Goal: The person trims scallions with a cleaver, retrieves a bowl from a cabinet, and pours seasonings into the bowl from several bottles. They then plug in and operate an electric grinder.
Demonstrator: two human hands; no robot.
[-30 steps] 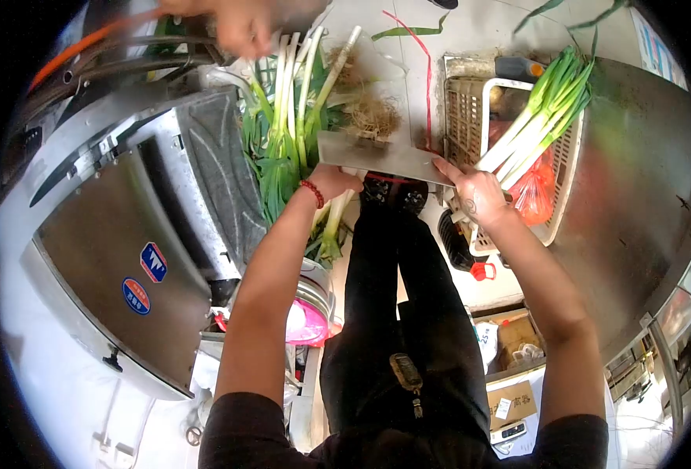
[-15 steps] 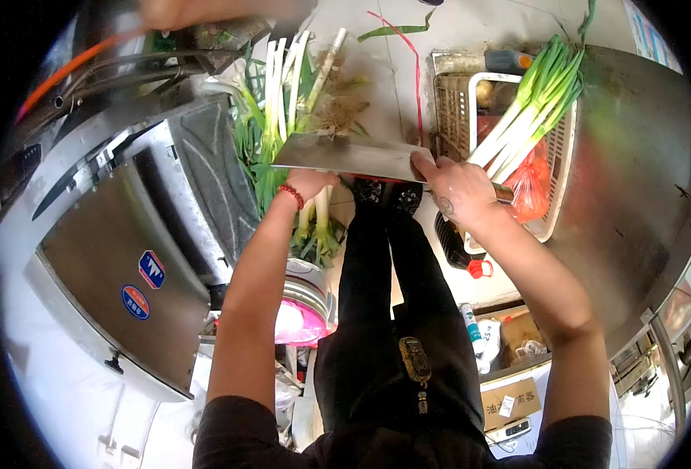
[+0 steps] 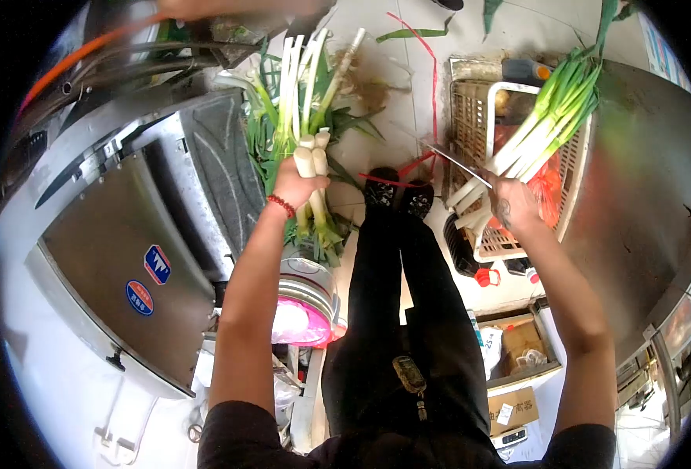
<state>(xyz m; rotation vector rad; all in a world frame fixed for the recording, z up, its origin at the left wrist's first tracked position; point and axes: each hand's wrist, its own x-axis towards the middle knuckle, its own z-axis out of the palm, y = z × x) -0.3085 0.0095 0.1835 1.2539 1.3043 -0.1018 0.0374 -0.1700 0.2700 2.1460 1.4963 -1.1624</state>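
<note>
Several thick white-stemmed leeks (image 3: 319, 205) are gripped in my left hand (image 3: 298, 186), their cut white ends up and green leaves down. My right hand (image 3: 515, 202) is closed round a cleaver (image 3: 456, 162), seen nearly edge-on, its blade pointing up and left; the handle is hidden by the fingers. Beside the left hand, more leeks (image 3: 292, 94) lie with white stalks toward the top. Another bundle of leeks (image 3: 545, 117) rests across a beige plastic basket (image 3: 566, 180), just beyond the right hand.
A red strap (image 3: 434, 102) lies on the tiled floor above my shoes. A metal cabinet (image 3: 126, 266) fills the left, a metal surface (image 3: 635, 195) the right. Lower down are a round container (image 3: 314, 293) and an open box (image 3: 524, 344). Another person's blurred arm (image 3: 236, 8) crosses the top left.
The cleaver has swung from lying broad side up between the hands to nearly edge-on at the right. My left hand now shows the cut leek ends upright, clear of the blade.
</note>
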